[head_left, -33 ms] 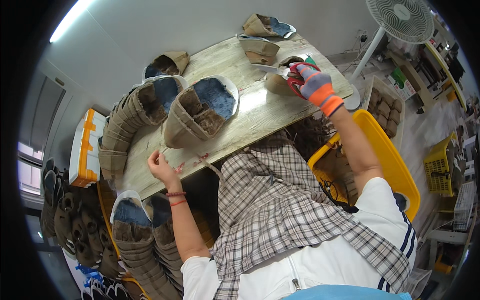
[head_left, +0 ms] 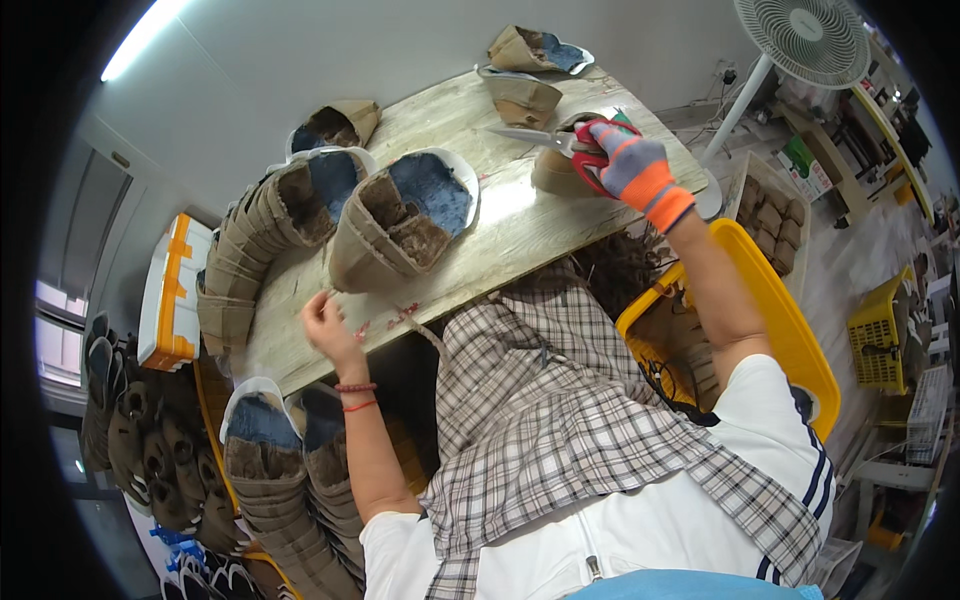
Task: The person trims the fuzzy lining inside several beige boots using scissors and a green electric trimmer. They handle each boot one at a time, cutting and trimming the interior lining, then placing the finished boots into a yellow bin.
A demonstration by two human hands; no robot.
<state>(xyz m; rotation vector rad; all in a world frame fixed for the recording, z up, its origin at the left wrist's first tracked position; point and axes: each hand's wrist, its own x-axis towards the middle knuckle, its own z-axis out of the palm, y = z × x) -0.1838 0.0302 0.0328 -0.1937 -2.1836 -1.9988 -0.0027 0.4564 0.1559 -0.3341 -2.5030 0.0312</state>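
Observation:
My right hand (head_left: pixel 636 172), in a grey and orange striped glove, is closed around the red-handled scissors (head_left: pixel 590 158). Their blades point left over the table (head_left: pixel 480 290), beside a tan shoe upper (head_left: pixel 560 172) near the right end. My bare left hand (head_left: pixel 328 326) hovers at the table's near edge, holding nothing, its fingers loosely curled and partly apart. Closest to it stands a large tan shoe upper (head_left: pixel 385 230) with brown fleece lining and a blue inner face. Left of that, a curved stack of nested shoe uppers (head_left: pixel 255 235) leans on the table.
More uppers (head_left: pixel 525 95) lie at the table's far edge. Stacked uppers (head_left: pixel 270 480) stand below on my left, near a white and orange case (head_left: pixel 175 290). On my right are a yellow bin (head_left: pixel 770 300), a crate of brown pieces (head_left: pixel 768 215) and a standing fan (head_left: pixel 805 35).
The scissors' blades reach slightly farther left, with my right hand almost in place. My left hand has shifted slightly right. The shoe uppers stay put.

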